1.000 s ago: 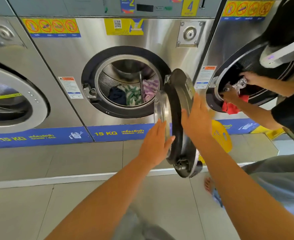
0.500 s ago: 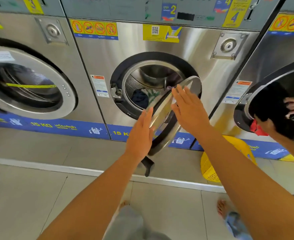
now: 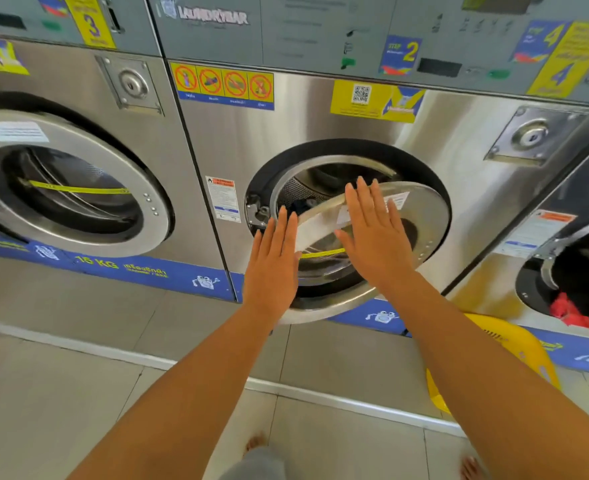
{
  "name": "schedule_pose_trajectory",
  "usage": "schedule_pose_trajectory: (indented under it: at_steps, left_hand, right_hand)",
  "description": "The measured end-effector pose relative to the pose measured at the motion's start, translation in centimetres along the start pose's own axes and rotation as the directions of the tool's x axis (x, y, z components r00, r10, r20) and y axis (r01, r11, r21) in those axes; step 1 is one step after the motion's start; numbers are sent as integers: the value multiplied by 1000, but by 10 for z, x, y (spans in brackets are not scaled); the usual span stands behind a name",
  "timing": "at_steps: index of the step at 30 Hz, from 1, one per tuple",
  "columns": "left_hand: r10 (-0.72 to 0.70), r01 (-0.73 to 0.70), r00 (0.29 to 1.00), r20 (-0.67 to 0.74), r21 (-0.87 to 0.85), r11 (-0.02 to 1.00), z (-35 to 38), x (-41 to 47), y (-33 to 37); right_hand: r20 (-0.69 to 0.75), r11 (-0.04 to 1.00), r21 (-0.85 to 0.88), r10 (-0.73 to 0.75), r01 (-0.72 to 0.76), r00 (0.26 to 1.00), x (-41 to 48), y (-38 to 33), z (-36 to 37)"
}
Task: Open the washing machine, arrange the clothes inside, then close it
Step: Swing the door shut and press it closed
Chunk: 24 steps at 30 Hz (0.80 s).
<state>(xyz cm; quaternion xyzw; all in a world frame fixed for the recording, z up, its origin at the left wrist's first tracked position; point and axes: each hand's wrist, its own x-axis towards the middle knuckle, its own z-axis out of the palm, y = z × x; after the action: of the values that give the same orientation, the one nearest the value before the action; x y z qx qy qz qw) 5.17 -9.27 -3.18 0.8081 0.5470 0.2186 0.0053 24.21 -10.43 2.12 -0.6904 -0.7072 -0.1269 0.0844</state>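
Observation:
The middle steel washing machine has its round door hinged on the right and swung most of the way toward the opening. My left hand lies flat with fingers apart against the door's left edge. My right hand presses flat on the door's outer face over the glass. Through the remaining gap I see the perforated drum and a bit of dark blue clothing; the other clothes are hidden by the door.
A shut washing machine stands to the left. On the right another person's dark-haired head leans at a third machine with red cloth. A yellow basket sits on the tiled floor below my right arm.
The door has swung from wide open to nearly shut under both my hands. My view has moved closer and to the left, and the clothes are now mostly covered.

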Motion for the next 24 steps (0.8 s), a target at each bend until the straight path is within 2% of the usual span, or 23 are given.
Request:
schedule_pose_trajectory:
  at_steps: [4,15,24]
  left_hand:
    - [-62,63,998,16,-30,998,10,27,-15]
    - [-71,85,989,132,-110,990,35,126,-44]
    - [-80,97,984,162,-104,990,59,145,-47]
  right_hand:
    - [-11,998,-31,45,-46,999,34,-11,10]
    - [-17,986,-78,145,-146,989,100,-17,34]
    - [-39,975,-110,191,-194,981,113,-21,45]
